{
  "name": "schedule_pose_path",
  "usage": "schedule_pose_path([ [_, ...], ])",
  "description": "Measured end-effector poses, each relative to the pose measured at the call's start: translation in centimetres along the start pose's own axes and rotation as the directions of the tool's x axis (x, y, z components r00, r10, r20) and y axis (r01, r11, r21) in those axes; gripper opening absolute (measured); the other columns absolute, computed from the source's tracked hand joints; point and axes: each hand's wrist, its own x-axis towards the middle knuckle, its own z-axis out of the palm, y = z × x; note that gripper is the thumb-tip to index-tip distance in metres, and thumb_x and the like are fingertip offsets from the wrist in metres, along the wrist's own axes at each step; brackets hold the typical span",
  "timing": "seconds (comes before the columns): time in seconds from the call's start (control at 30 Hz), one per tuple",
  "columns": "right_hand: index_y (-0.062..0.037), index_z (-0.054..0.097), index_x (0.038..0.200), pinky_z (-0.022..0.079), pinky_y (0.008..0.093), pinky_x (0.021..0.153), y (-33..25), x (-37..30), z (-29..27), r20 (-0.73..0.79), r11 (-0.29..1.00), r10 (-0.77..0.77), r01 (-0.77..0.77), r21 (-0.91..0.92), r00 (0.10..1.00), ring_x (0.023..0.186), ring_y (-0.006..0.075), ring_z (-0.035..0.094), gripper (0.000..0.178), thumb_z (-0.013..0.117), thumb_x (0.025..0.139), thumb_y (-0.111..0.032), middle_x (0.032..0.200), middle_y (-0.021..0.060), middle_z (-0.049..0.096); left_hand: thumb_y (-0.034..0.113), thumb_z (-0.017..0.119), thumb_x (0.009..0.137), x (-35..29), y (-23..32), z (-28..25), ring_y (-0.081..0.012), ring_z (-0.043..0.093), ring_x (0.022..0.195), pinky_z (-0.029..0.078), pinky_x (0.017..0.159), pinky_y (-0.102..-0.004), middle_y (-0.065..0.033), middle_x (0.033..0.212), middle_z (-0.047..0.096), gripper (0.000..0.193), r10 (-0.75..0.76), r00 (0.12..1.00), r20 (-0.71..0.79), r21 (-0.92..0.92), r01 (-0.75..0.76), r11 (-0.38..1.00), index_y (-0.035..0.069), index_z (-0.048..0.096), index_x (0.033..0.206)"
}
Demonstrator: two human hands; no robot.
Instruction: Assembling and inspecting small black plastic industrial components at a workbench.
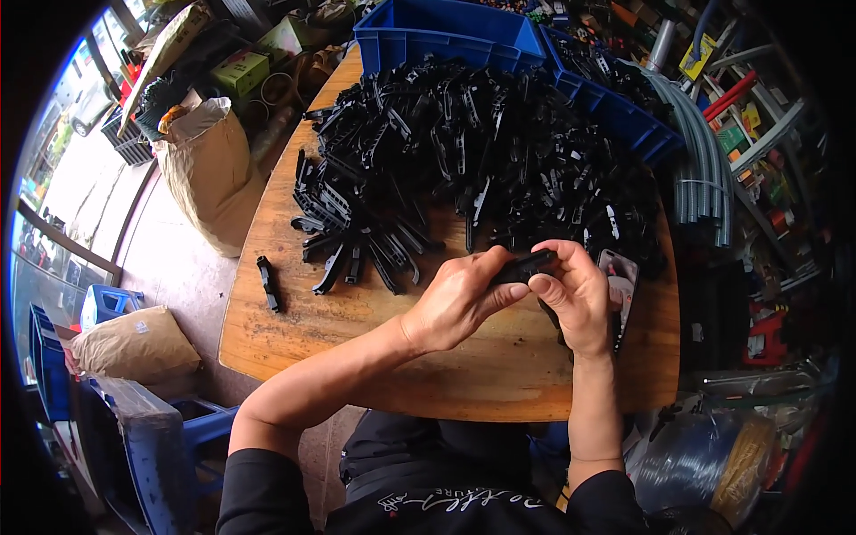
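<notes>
Between both hands is a black plastic part (pixel 528 266), elongated and held above the near side of the wooden table (pixel 446 374). My left hand (pixel 464 299) is closed round its left end, thumb along the near side. My right hand (pixel 575 299) pinches the other end between thumb and fingers. A large heap of similar black plastic parts (pixel 428 143) covers the far half of the tabletop, close beyond my hands. One single black part (pixel 267 283) lies apart at the table's left edge. A phone (pixel 618 290) lies beside my right hand, partly hidden by it.
A blue plastic crate (pixel 446 40) stands behind the heap, and a second blue crate (pixel 615 111) holds more black parts at the far right. Left of the table stand a brown paper sack (pixel 209 178) and a blue stool (pixel 152 446). Grey hoses (pixel 700 169) hang at the right.
</notes>
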Motion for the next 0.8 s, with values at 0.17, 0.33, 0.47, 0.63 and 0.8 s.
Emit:
schedule_pose_path([
  [0.17,-0.0006,0.057,0.098,0.042,0.0162,0.062,-0.6,-0.4,0.1,-0.022,0.998,-0.010,0.009,-0.063,1.000,0.069,0.0027,0.052,0.028,0.072,0.080,-0.015,0.079,-0.0013,0.060,0.024,0.060,0.089,-0.6,0.0,0.4,-0.0296,0.049,0.052,0.038,0.050,-0.0366,-0.0153,0.060,0.049,0.027,0.139,0.987,-0.084,0.028,-0.137,0.990,-0.001,0.052,0.084],
  [0.33,-0.0018,0.057,0.090,0.042,0.0165,0.063,-1.1,-0.5,0.2,-0.005,0.999,0.033,-0.033,0.035,0.999,0.068,0.0039,0.052,0.026,0.075,0.077,-0.015,0.078,-0.0007,0.060,0.029,0.063,0.085,-0.7,-0.1,0.4,-0.0263,0.046,0.048,0.036,0.046,-0.0350,-0.0135,0.056,0.047,0.034,0.089,0.987,-0.134,-0.054,-0.097,0.994,-0.001,0.053,0.073],
  [0.47,-0.0011,0.054,0.090,0.039,0.0208,0.063,-1.4,-0.2,-1.1,0.177,1.000,-0.010,0.005,0.030,0.984,0.072,0.0082,0.050,0.034,0.076,0.075,-0.023,0.078,0.0017,0.055,0.031,0.064,0.085,-0.6,0.1,-0.2,-0.0200,0.045,0.049,0.036,0.046,-0.0320,-0.0102,0.056,0.047,0.035,0.057,0.998,0.010,-0.089,-0.056,0.994,-0.001,0.055,0.074],
  [0.63,-0.0021,0.055,0.082,0.038,0.0206,0.062,-2.3,-0.5,-0.6,0.172,0.994,0.067,-0.080,0.073,0.983,0.071,0.0077,0.048,0.037,0.079,0.072,-0.028,0.079,0.0013,0.053,0.027,0.063,0.085,-0.2,0.5,-0.4,-0.0307,0.052,0.060,0.041,0.054,-0.0381,-0.0158,0.067,0.052,0.029,0.087,0.992,0.089,-0.020,-0.086,0.996,-0.001,0.054,0.079],
  [0.8,0.0001,0.058,0.091,0.040,0.0183,0.060,-1.5,1.0,-0.5,0.254,0.979,-0.059,0.105,-0.172,0.966,0.067,0.0050,0.049,0.037,0.069,0.081,-0.034,0.079,-0.0002,0.055,0.015,0.064,0.075,0.5,-0.7,-0.5,-0.0352,0.055,0.073,0.044,0.064,-0.0398,-0.0172,0.079,0.055,0.022,0.033,0.997,0.074,0.035,-0.035,0.999,-0.001,0.053,0.086],
])
